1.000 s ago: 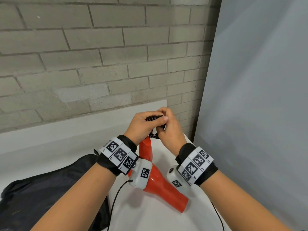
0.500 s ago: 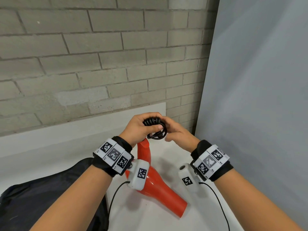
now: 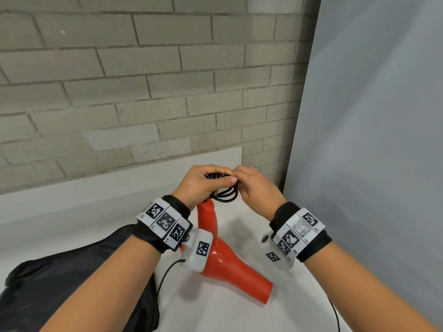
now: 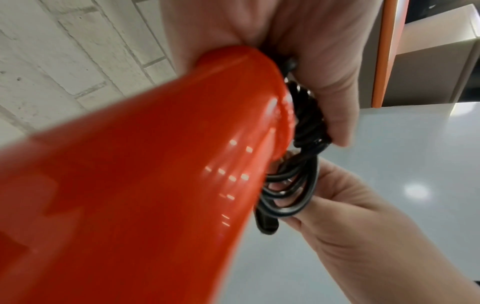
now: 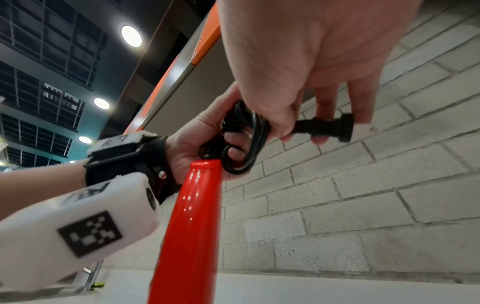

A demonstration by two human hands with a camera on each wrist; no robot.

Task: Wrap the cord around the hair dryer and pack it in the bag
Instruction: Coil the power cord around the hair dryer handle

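Observation:
A red hair dryer (image 3: 230,264) stands on the white table with its handle (image 3: 208,219) pointing up and its nozzle toward me. My left hand (image 3: 203,183) grips the handle's top and the coiled black cord (image 3: 226,195) there. In the left wrist view the red handle (image 4: 145,164) fills the frame, with cord loops (image 4: 291,185) at its end. My right hand (image 3: 254,188) pinches the cord's black plug (image 5: 330,128) just beyond the loops (image 5: 244,152). The black bag (image 3: 72,279) lies at the lower left.
A grey brick wall (image 3: 143,92) rises behind the white table (image 3: 72,212). A grey panel (image 3: 371,140) closes off the right side. Thin black sensor cables (image 3: 167,274) trail from both wrist cameras.
My right hand swung out to the right and down half a second ago, and has now come back up to the top of the cord bundle beside the left thumb.

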